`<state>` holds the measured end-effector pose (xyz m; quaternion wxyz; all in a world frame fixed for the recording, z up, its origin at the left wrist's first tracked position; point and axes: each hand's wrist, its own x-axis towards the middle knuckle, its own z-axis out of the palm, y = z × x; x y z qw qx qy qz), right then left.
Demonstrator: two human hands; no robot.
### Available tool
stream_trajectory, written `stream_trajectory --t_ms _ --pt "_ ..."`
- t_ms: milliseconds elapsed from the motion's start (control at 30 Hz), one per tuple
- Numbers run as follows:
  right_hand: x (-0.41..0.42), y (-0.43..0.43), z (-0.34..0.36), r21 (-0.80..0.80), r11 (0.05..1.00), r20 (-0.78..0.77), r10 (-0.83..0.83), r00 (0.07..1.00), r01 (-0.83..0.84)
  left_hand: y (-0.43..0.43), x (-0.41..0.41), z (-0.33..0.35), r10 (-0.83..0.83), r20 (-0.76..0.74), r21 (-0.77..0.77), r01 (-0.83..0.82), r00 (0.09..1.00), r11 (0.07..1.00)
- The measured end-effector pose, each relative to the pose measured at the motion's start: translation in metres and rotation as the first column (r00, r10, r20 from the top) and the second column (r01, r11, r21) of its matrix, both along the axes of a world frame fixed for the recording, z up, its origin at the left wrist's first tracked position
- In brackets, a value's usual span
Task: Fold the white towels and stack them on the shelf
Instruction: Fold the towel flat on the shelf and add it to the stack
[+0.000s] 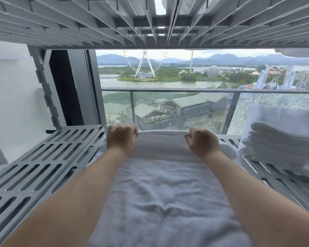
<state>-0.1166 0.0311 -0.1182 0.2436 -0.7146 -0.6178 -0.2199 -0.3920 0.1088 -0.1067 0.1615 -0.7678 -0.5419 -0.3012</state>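
Left hand (121, 138), right hand (202, 142) both grip towel's (161, 193) far edge; towel runs lengthwise toward person on shelf (43, 157).

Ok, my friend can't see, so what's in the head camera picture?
The left hand and right hand grip the far edge of a white towel lying on a grey slatted shelf. A stack of folded towels sits to its right.
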Motion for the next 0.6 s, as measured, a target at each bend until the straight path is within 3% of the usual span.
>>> stream_trajectory --t_ms 100,267,400,600 --pt "-0.014 -0.04 0.008 0.077 0.997 0.037 -0.011 0.999 0.008 -0.03 -0.017 0.005 -0.055 0.097 0.008 0.055 0.994 0.998" --pt "-0.038 -0.105 0.004 0.107 0.994 0.052 -0.032 0.998 0.026 -0.089 -0.049 0.006 -0.117 0.059 0.097 0.111 0.991 0.989" --pt "-0.056 -0.153 -0.008 0.017 0.991 0.11 -0.132 0.985 0.131 -0.135 -0.066 -0.005 -0.135 -0.009 0.066 0.135 0.991 0.989" --pt "-0.075 -0.2 -0.016 -0.193 0.916 0.14 -0.33 0.933 0.353 -0.174 -0.075 -0.011 -0.217 0.004 -0.118 0.216 0.976 0.969"
